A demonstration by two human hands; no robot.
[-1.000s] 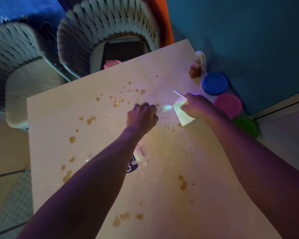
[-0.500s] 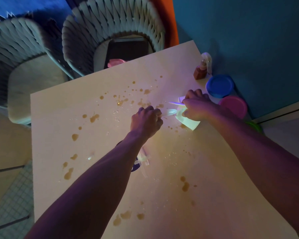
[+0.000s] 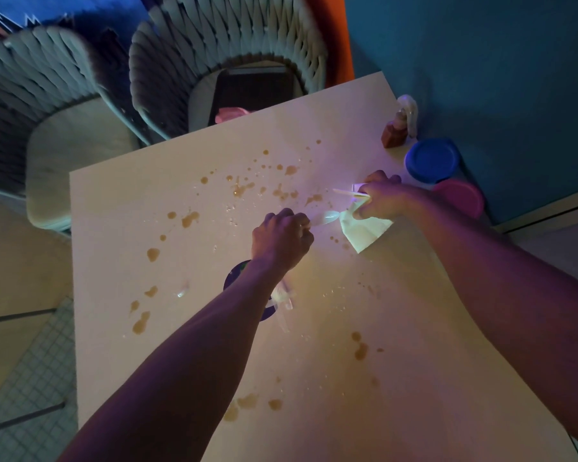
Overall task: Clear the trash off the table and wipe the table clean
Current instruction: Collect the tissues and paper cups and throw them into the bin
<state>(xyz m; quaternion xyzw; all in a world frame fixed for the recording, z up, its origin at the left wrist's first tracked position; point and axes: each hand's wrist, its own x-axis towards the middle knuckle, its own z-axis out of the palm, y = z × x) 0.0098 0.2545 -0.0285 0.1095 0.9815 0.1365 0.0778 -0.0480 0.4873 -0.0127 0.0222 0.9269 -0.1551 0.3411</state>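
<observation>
Left hand (image 3: 282, 241) fingers curled round plastic spoon (image 3: 327, 217) mid-table (image 3: 347, 378). Right hand (image 3: 381, 198) pinches napkin (image 3: 364, 230), stick (image 3: 346, 193) beside spoon. Spray bottle (image 3: 399, 126), blue lid (image 3: 431, 160), pink lid (image 3: 459, 196) beyond napkin. Brown spills (image 3: 189, 220) around spoon.

Both arms outstretched, left hand (image 3: 282, 238) and right hand (image 3: 379, 200) curled.

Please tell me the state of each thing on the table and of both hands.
left hand: holds plastic spoon
right hand: holds napkin and white stick
table: stained with brown spots
blue lid: on its container
pink lid: on its container
</observation>
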